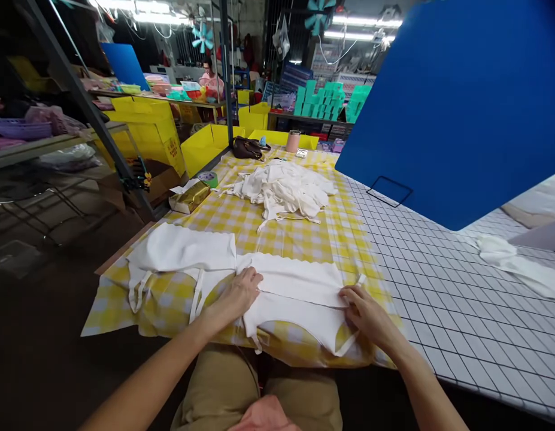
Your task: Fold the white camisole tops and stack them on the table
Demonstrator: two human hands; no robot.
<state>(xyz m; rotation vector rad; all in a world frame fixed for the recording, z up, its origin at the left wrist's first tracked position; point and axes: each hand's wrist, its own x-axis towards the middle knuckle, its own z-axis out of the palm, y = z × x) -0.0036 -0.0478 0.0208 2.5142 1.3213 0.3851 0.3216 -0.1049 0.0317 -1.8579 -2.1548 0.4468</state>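
Observation:
A white camisole (295, 317) lies on the yellow checked cloth in front of me, its upper part folded over in a band and its straps toward me. At the left end of the fold my left hand (245, 292) has its fingers closed on the fabric. My right hand (363, 306) pinches the fold's right end, near a strap. Left of it, a second white camisole (187, 248) is spread out, overlapping the first one's edge. Farther back sits a heap of white camisoles (286, 188). My fingertips are partly hidden against the cloth.
The yellow checked cloth (304, 236) covers the table. A gold packet (190, 196), a green tape roll (208, 178), a dark bag (248, 148) and a pink cup (293, 140) lie beyond. A large blue board (457, 114) leans at right. Another person (211, 81) sits far back.

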